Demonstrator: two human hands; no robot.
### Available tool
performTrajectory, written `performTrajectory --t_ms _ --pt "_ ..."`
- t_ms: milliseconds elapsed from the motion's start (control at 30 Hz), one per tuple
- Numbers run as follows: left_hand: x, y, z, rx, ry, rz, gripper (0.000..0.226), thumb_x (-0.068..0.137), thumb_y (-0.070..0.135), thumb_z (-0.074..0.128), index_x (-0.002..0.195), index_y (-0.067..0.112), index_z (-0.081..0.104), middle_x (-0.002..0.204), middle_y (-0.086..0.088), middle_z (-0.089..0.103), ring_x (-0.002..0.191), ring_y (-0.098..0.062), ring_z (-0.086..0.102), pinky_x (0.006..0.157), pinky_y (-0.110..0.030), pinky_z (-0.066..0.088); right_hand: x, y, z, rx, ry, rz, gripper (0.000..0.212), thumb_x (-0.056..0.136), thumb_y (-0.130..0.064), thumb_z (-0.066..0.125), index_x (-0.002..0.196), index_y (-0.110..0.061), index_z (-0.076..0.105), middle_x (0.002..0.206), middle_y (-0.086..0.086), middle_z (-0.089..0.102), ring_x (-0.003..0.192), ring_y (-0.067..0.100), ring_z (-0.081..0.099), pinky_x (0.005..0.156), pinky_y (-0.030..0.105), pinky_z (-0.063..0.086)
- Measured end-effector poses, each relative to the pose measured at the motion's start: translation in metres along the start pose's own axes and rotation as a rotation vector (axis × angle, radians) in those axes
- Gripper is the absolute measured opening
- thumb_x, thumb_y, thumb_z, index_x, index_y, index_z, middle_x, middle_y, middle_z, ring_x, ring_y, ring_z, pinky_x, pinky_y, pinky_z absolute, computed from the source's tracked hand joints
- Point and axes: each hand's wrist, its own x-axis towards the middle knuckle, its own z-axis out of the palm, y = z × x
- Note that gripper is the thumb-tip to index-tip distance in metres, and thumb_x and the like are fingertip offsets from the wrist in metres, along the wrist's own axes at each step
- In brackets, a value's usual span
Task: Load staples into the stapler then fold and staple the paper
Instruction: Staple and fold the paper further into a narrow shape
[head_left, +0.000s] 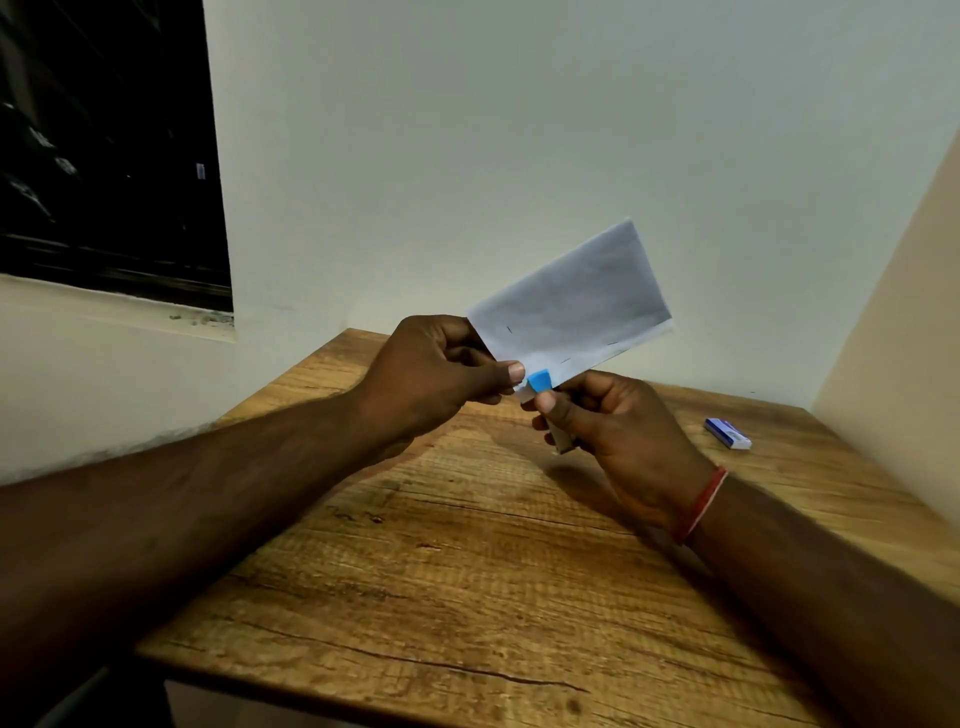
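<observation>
At the left, the folded paper (576, 296) is pinched at its lower left corner by the left hand (436, 371), thumb pressed flat on the near face and the other fingers curled behind. The sheet is held up in the air above the wooden table (467, 571), tilted up to the right. It is judged to be light and limp. Only the fold lends it some stiffness, so it is best gripped close to the spot being stapled, as is done here. A few short dark marks are seen on it, probably staples already set.

The small stapler (540, 378) is placed at the lower edge of the paper, its blue nose just beside the left thumb. It is wrapped by the right hand (618, 421), with the thumb laid on top. It is judged rigid and light, and is squeezed best near the nose. At the far right, a blue staple box (728, 433) lies on the table, well apart.
</observation>
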Motion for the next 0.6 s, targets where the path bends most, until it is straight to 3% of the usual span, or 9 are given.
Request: performTrajectory --t_ms 133,300,400,500,600 --pt "-0.0013 0.0019 -0.0014 0.024 0.007 0.009 0.029 0.088 0.015 0.095 0.115 0.008 0.085 0.096 -0.01 0.087 0.09 -0.031 0.086 0.089 -0.052 0.071 -0.0009 -0.0011 -0.0004 -0.035 -0.016 -0.004 0.023 0.092 -0.026 0.081 0.111 -0.013 0.082 0.098 0.008 0.084 0.082 0.006 0.075 0.074 0.021 0.063" --pt "-0.0022 0.0066 -0.0017 0.062 0.01 0.004 0.028 0.087 0.016 0.096 0.112 0.009 0.086 0.095 -0.008 0.087 0.087 -0.027 0.086 0.09 -0.052 0.071 -0.0006 -0.0019 -0.0012 -0.11 0.014 -0.025 0.023 0.091 -0.028 0.083 0.11 -0.015 0.082 0.099 0.012 0.082 0.088 0.028 0.076 0.074 0.023 0.063" --pt "-0.0023 0.0077 -0.0014 0.084 0.011 0.01 0.032 0.087 0.018 0.096 0.117 0.01 0.086 0.095 -0.005 0.088 0.086 -0.024 0.086 0.088 -0.049 0.072 0.0002 -0.0009 -0.0022 -0.129 0.031 -0.048 0.028 0.086 -0.036 0.083 0.106 -0.018 0.082 0.096 0.009 0.083 0.09 0.03 0.077 0.075 0.028 0.064" --pt "-0.002 0.0086 -0.0012 0.118 0.007 0.024 0.036 0.088 0.019 0.096 0.122 0.012 0.085 0.097 -0.003 0.088 0.085 -0.02 0.086 0.086 -0.045 0.073 0.0016 0.0007 -0.0051 -0.116 0.028 -0.048 0.012 0.094 -0.029 0.079 0.104 -0.025 0.081 0.097 0.006 0.084 0.096 0.032 0.076 0.078 0.031 0.065" --pt "-0.0013 0.0091 -0.0013 0.139 0.004 0.022 0.036 0.088 0.02 0.096 0.122 0.013 0.085 0.098 -0.002 0.087 0.086 -0.018 0.086 0.087 -0.045 0.073 0.0019 0.0015 -0.006 -0.102 0.019 -0.046 0.011 0.094 -0.029 0.078 0.104 -0.025 0.081 0.099 0.007 0.084 0.1 0.034 0.076 0.084 0.037 0.065"
